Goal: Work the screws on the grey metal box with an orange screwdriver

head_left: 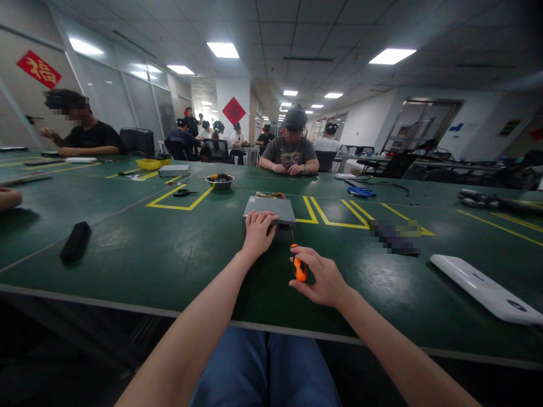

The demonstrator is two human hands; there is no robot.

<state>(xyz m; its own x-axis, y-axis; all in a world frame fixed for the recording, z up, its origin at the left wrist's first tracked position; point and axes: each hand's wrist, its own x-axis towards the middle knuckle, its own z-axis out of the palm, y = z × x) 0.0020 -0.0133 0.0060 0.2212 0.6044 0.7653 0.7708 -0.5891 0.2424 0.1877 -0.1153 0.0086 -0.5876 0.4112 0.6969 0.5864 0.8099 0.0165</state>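
Denim knees (265,367), below the table edge. Left hand (259,233): fingers spread and curved over the top of a metal box (275,210), pressing down, not gripping. Right hand (322,278): fingers curled loosely round an orange screwdriver (299,270), its thin shaft rising toward the box's near corner; whether the tip touches cannot be told. Box: on a green mat (127,265), close to the person, wires (268,195) along its far side. Nearby: steel bowl (219,182) of parts beyond, black pouch (76,242) to the left, white case (486,288) to the right. Seated co-worker (289,152) opposite. Risks: a loose grip could let the tip skid across the metal and jab the left hand, lying just beside it; the unclamped box could slide under pressure.
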